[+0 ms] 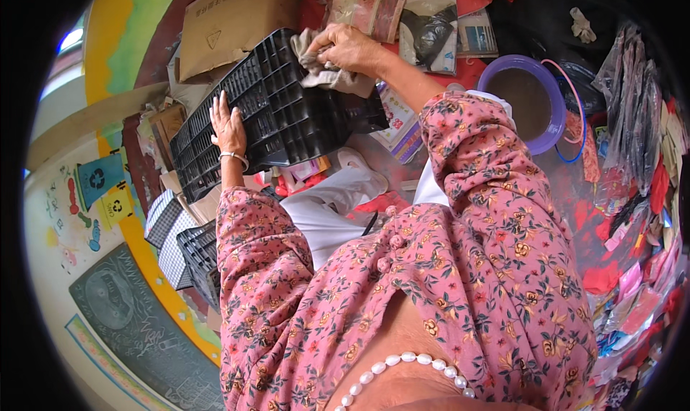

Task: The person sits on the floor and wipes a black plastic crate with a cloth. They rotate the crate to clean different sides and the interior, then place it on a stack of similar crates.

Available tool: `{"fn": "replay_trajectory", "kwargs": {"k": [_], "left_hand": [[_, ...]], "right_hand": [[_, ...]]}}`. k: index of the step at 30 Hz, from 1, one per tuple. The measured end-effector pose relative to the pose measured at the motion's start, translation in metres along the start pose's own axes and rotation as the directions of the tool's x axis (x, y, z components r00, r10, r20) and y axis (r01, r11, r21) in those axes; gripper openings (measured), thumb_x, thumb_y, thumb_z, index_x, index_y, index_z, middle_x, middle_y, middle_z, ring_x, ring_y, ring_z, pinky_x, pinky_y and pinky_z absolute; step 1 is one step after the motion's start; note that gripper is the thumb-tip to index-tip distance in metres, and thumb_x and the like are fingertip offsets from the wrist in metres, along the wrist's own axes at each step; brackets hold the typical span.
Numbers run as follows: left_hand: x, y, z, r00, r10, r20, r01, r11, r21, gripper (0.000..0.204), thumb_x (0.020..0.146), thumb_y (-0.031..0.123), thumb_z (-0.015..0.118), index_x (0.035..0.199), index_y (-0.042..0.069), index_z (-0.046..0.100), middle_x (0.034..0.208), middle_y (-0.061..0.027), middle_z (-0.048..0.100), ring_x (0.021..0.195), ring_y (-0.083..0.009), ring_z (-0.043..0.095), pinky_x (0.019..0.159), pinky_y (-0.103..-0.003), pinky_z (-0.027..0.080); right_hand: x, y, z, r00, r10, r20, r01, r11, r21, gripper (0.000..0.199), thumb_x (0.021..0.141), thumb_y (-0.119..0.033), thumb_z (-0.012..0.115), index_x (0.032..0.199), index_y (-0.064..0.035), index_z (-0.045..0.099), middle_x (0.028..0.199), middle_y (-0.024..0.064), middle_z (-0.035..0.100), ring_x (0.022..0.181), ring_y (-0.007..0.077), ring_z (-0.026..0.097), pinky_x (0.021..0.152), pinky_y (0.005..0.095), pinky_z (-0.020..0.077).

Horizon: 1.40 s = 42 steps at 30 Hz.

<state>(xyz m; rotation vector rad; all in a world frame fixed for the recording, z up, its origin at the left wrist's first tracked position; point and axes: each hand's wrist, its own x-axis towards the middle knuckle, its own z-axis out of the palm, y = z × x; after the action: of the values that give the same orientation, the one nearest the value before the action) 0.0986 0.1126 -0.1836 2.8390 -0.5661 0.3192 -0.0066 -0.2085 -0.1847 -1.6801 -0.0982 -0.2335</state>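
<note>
one black slatted plastic crate (277, 116), tilted before the wearer; left hand (228, 130) against it, grip spread. right hand (352, 49), grip pinching one crumpled grey cloth (336, 81) at the crate's upper end.

Recycling symbols (97, 179) on wall (52, 256); triangle mark (213, 36) on cardboard box (251, 26)

My left hand (228, 132) lies spread against a black crate (277, 105). My right hand (350, 49) grips a grey rag (336, 79) at the crate's edge.
</note>
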Motion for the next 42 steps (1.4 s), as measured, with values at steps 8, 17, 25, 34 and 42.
{"fn": "replay_trajectory", "kwargs": {"k": [8,17,25,34,42], "left_hand": [[0.017,-0.019,-0.012,0.997,0.076,0.011,-0.074,0.991,-0.112,0.053,0.087,0.023,0.037,0.137,0.017,0.023,0.139,-0.0102,0.027,0.13,-0.0297,0.02,0.105,-0.04,0.017],[-0.009,0.017,-0.012,0.989,0.146,-0.01,-0.145,0.989,0.014,0.049,0.086,0.023,0.038,0.135,0.021,0.03,0.141,-0.0085,0.024,0.13,-0.0301,0.018,0.102,-0.05,0.016],[-0.024,0.025,-0.011,0.999,0.037,-0.027,-0.035,0.998,0.056,0.045,0.088,0.031,0.04,0.132,0.025,0.034,0.142,-0.0013,0.023,0.132,-0.0246,0.016,0.091,-0.065,0.016],[-0.016,0.043,-0.009,0.998,-0.056,0.01,0.055,0.991,0.12,0.045,0.087,0.034,0.04,0.131,0.027,0.034,0.143,-0.0001,0.022,0.133,-0.0239,0.014,0.091,-0.067,0.016],[-0.005,0.063,-0.001,0.999,-0.036,-0.03,0.042,0.979,0.2,0.042,0.088,0.033,0.039,0.129,0.029,0.035,0.141,0.0019,0.025,0.131,-0.0222,0.018,0.089,-0.068,0.019]], "right_hand": [[0.019,0.005,0.007,0.852,0.429,-0.3,-0.106,0.703,0.703,0.006,0.069,0.003,0.056,0.073,0.0017,0.061,0.066,0.0077,0.061,0.061,0.0175,0.06,0.057,0.03,0.05],[0.034,-0.005,0.006,0.97,0.195,-0.144,-0.117,0.896,0.428,0.023,0.066,-0.011,0.063,0.086,0.0013,0.062,0.073,0.0057,0.062,0.065,0.0139,0.058,0.061,0.0258,0.0474],[0.03,-0.02,-0.022,0.966,0.138,0.219,-0.2,0.935,0.291,0.048,0.068,-0.004,0.057,0.115,-0.0042,0.052,0.09,0.0035,0.059,0.072,0.0103,0.055,0.064,0.0225,0.0465],[0.03,-0.009,-0.012,0.917,-0.057,-0.394,-0.186,0.814,-0.55,0.03,0.065,-0.028,0.057,0.09,-0.0175,0.066,0.088,0.0155,0.064,0.085,0.0292,0.061,0.076,0.0368,0.048],[-0.001,-0.095,-0.024,0.881,-0.162,-0.444,0.023,0.953,-0.302,0.008,0.079,-0.01,0.053,0.078,-0.0078,0.061,0.068,0.0004,0.058,0.059,0.0113,0.056,0.051,0.0264,0.045]]}}
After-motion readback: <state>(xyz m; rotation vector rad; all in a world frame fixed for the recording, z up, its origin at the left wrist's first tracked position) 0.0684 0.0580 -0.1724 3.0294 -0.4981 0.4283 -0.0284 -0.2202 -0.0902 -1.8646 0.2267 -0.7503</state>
